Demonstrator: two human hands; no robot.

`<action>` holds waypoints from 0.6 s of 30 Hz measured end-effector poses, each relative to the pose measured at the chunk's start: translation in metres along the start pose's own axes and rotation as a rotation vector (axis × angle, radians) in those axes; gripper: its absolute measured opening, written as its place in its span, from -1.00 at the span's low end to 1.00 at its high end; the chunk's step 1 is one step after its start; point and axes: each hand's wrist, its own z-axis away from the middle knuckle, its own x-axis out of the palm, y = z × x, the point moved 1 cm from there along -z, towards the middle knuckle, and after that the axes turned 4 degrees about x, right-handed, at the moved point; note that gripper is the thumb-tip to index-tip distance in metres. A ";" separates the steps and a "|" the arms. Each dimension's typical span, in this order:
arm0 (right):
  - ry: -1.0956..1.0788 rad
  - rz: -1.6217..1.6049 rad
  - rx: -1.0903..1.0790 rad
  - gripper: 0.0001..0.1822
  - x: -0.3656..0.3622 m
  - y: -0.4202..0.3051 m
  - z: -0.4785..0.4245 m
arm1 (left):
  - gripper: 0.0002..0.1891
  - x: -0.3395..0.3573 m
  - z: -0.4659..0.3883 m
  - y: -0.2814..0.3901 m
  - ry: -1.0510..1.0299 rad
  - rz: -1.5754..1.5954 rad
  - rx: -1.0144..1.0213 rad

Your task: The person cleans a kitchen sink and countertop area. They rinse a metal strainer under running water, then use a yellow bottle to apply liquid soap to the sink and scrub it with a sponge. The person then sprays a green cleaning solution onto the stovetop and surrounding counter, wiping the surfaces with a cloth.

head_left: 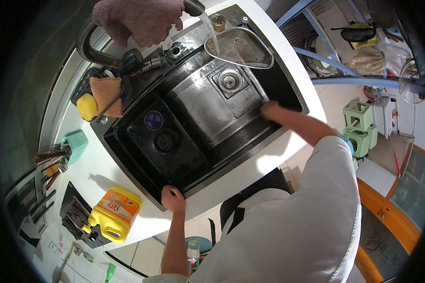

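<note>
A black double-bowl sink [212,155] lies before me. My left hand [173,199], fingers curled, rests on its near left corner and shows nothing held. At the right side of the larger bowl is my right hand [271,110]; it is blurred, and its fingers and anything in them cannot be made out. Water pours from the spout of a dark faucet [193,7] into a triangular metal strainer basket [246,49] at the far right corner. A round metal drain [230,81] sits in the larger bowl. The smaller bowl holds a dark blue round piece [153,120] beside its black drain [165,140].
A mauve towel [140,19] drapes over the faucet. Left of the sink are a caddy with a tan sponge cloth [107,95] and yellow sponge [87,107], a green utensil holder [77,145] and a yellow detergent jug [115,214]. Green stools [358,116] stand at right.
</note>
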 end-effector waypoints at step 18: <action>0.296 -0.133 -0.881 -0.71 -0.014 -0.104 -0.048 | -0.84 0.002 -0.003 0.002 0.013 0.015 -0.037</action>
